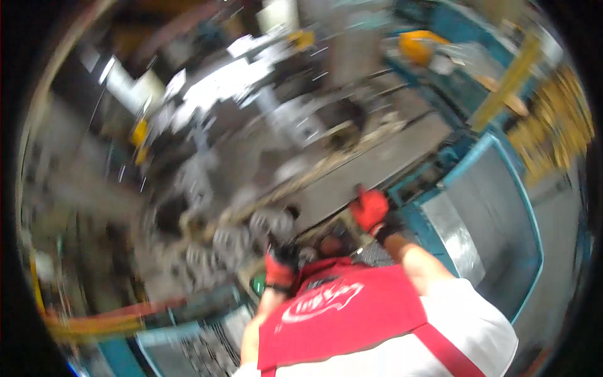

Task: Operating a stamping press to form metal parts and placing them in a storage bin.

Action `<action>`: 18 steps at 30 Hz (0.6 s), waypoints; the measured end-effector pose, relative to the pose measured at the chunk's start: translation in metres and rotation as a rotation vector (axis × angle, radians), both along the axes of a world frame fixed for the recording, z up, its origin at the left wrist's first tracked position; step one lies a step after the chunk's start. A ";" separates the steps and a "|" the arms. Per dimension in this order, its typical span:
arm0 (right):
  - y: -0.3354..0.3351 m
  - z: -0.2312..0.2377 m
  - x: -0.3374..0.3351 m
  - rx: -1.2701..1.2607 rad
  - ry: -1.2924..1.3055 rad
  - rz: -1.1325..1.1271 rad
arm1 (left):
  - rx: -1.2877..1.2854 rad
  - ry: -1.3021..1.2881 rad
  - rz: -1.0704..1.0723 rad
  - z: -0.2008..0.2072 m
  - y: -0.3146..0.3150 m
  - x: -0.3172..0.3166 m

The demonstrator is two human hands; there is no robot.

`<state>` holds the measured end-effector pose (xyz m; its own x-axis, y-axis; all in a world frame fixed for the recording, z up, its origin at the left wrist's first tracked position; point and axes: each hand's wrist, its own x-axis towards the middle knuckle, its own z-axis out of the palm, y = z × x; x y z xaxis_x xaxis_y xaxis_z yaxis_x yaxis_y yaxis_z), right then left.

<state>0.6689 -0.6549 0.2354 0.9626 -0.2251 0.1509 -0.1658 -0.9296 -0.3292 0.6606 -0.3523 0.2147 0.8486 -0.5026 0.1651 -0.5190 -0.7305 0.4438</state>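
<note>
Motion blur smears the whole view. My left hand (281,267), in a red and black glove, is low in the middle, close in front of my red apron (345,308). It is nearest to a row of grey ribbed metal parts (232,242) on the machine bed. My right hand (369,210), also in a red glove with a dark cuff, is farther forward and to the right, by the near edge of a flat grey metal surface (377,154). The fingers of both hands are too blurred to read, and I can make out nothing held in either.
A blue-framed panel (496,232) stands at right, with a yellow post (509,81) and stacked yellowish pieces (556,122) beyond. A yellow-orange object (419,47) lies in a blue tray at far right. Blurred machinery fills the far left, and a red-yellow rail (113,320) runs along lower left.
</note>
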 end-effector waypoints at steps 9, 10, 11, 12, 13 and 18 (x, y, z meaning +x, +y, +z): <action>-0.004 -0.034 -0.006 -0.068 -0.198 0.037 | -2.049 1.306 0.629 -0.002 -0.015 0.001; -0.002 -0.033 -0.005 -0.065 -0.200 0.045 | -2.095 1.306 0.506 -0.013 -0.013 0.000; -0.001 -0.031 -0.003 -0.062 -0.198 0.053 | -2.133 1.305 0.379 -0.025 -0.011 0.000; 0.000 -0.028 -0.003 -0.058 -0.208 0.060 | -2.195 1.295 0.216 -0.052 -0.008 0.002; 0.001 -0.026 -0.004 -0.053 -0.217 0.069 | -2.249 1.278 0.052 -0.067 -0.006 0.003; -0.003 -0.024 -0.005 -0.044 -0.156 0.036 | -2.065 1.215 0.740 0.017 -0.025 0.012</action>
<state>0.6641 -0.6576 0.2113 0.9341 -0.1805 0.3081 -0.0820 -0.9482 -0.3068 0.6725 -0.3778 0.2317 0.7805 -0.1482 -0.6074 0.3692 0.8933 0.2564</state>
